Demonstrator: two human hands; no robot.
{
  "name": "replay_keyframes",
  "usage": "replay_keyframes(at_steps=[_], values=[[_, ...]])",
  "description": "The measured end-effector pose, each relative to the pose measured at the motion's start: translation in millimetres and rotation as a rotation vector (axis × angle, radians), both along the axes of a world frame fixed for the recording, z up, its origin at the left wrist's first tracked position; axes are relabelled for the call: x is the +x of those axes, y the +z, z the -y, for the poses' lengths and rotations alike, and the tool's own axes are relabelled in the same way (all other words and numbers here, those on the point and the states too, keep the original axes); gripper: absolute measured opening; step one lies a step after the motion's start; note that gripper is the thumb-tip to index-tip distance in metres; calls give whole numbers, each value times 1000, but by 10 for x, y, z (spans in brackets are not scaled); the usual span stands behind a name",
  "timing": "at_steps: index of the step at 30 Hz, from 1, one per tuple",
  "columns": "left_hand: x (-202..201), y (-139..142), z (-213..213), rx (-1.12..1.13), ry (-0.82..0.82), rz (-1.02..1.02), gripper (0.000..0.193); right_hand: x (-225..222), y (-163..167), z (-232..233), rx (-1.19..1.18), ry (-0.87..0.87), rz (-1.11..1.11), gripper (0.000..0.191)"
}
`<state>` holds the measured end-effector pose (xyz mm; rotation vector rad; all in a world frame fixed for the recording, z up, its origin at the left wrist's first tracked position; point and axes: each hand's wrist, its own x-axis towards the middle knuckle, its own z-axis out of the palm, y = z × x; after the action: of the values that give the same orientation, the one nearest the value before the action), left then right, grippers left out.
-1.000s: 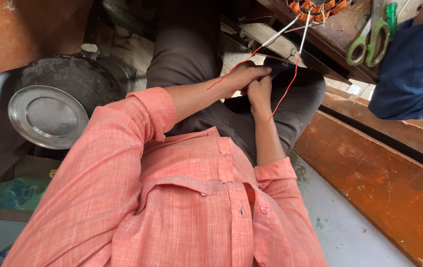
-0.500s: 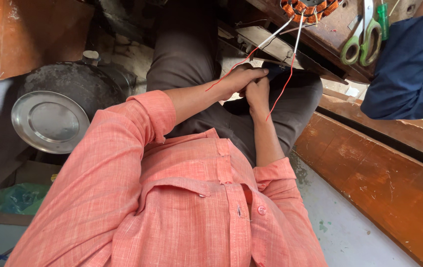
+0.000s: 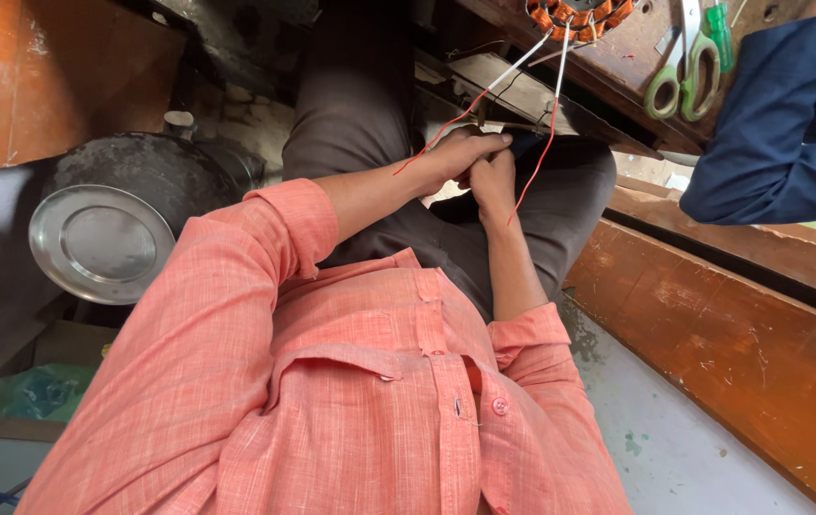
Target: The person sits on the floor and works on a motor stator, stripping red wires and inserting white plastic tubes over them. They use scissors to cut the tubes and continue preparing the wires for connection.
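— Two hands, held close together over the lap. The left hand (image 3: 465,153) lies on top with its fingers curled shut; the right hand (image 3: 494,176) sits just under it, touching it, fingers folded in too.

— What are they gripping?

— Wires, as far as I can see. Two white-sleeved leads run down from the copper-wound stator (image 3: 580,17) at the top edge of the workbench. One red wire (image 3: 427,145) crosses the back of the left hand and ends in the air beside the forearm; a second red wire (image 3: 534,176) hangs to the right of the right hand. Something dark is pinched between the two hands, but the fingers hide it, so I can't name it.

— And the other things?

— One pair of green-handled scissors (image 3: 680,72) lies on the bench (image 3: 618,67), well apart from the hands, beside one green-handled screwdriver (image 3: 719,29). One dark-blue sleeve (image 3: 780,124) of another person reaches in from the right. One round steel plate (image 3: 101,243) leans against a blackened pot (image 3: 160,167) on the left, and one green bag (image 3: 41,391) sits low in that corner.

— Anything blocking the view?

— The person's own orange shirt (image 3: 332,401) fills the foreground, and the grey trousers (image 3: 360,124) lie under the hands.
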<state>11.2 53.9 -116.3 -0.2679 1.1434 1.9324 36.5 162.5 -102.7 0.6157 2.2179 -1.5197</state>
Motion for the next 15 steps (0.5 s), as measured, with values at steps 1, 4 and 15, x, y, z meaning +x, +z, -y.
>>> replay_keyframes(at_steps=[1, 4, 15], values=[[0, 7, 1, -3, -3, -2, 47, -1, 12, 4, -6, 5, -4, 17], [-6, 26, -3, -8, -3, -9, 47, -1, 38, 8, -12, 17, -14, 18], [-8, 59, -9, -51, -25, -24, 48, -9, 110, 22, 14, 41, -26, 20]])
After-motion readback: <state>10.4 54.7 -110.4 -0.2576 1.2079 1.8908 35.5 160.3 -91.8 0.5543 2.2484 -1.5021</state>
